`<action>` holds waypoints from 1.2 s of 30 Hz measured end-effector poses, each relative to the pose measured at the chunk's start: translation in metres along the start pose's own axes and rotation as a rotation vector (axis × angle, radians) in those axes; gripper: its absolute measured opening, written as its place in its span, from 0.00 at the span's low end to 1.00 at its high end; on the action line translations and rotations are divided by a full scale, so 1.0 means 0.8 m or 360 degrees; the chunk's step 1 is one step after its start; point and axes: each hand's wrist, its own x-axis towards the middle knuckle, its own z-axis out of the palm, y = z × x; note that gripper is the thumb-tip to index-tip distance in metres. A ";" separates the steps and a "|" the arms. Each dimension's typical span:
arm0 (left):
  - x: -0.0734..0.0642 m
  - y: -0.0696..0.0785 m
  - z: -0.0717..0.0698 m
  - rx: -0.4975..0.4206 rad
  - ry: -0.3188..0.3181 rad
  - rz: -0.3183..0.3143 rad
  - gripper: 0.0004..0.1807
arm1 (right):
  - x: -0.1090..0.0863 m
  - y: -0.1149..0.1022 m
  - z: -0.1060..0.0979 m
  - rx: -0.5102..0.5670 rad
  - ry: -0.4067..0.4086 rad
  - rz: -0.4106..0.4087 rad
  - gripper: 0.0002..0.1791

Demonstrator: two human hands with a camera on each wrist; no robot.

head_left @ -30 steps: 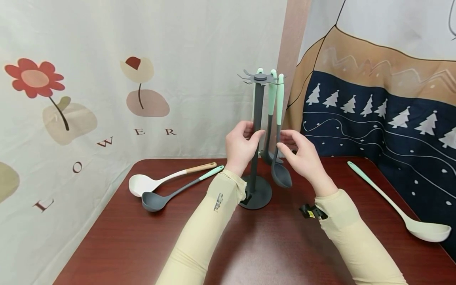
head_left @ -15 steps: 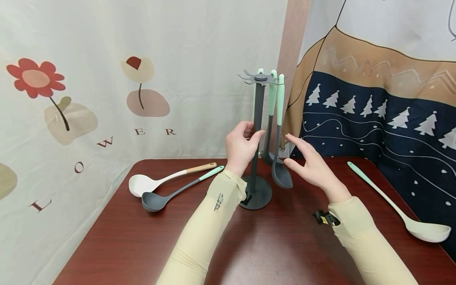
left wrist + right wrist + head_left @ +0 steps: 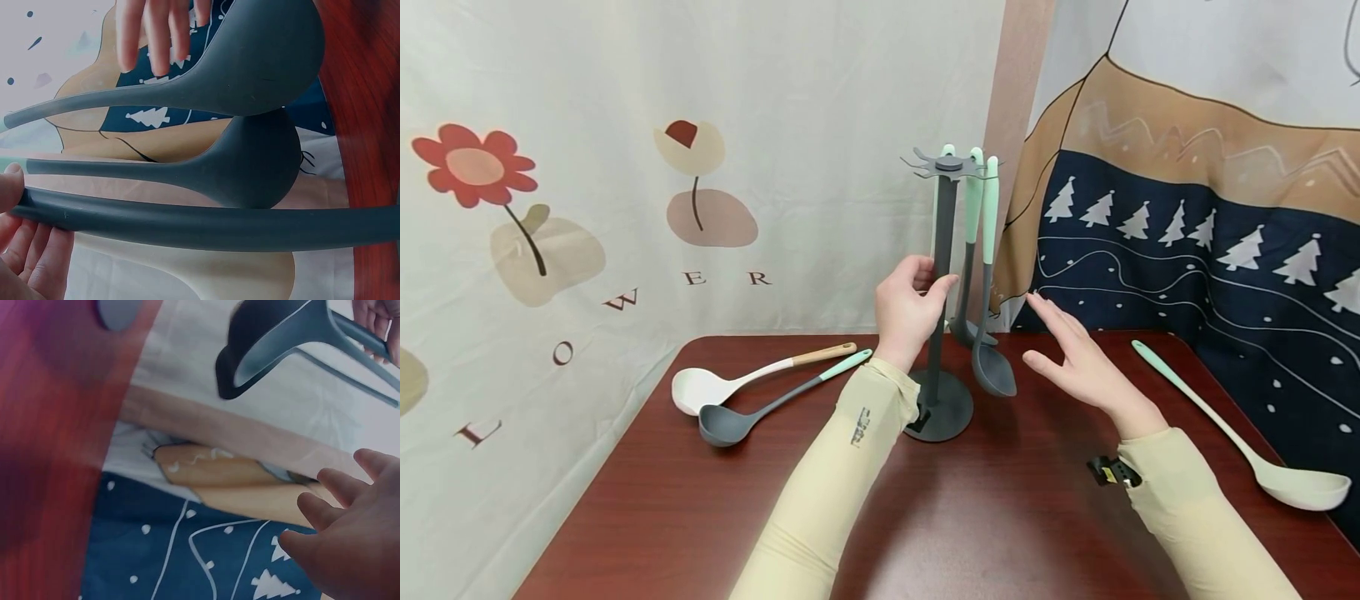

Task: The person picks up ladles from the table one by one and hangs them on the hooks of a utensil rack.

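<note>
In the head view, my left hand (image 3: 912, 308) grips the dark post (image 3: 946, 225) of a utensil stand partway up. The left wrist view shows its thumb and fingers (image 3: 53, 262) curled round that post. A dark grey ladle (image 3: 995, 371) with a mint handle hangs from the rack's right side. Behind it hangs a second grey ladle (image 3: 973, 204), also mint-handled. The post mostly hides a third mint handle (image 3: 948, 150). My right hand (image 3: 1086, 367) is held in the air right of the ladles, apart from them, fingers straight and holding nothing.
On the table's left lie a white ladle (image 3: 700, 390) with a wooden handle end and a grey ladle (image 3: 724, 426). A cream ladle (image 3: 1300, 487) lies near the right edge. The stand's round base (image 3: 951, 412) sits on the table (image 3: 985, 533), before fabric hangings.
My right hand has let go of the nearest hanging ladle and moved right, its fingers straightening. The left hand stays on the post.
</note>
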 end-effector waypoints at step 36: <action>0.000 0.001 0.001 -0.0004 -0.0010 -0.0014 0.11 | -0.059 0.102 -0.019 -0.0417 -0.0113 0.0268 0.50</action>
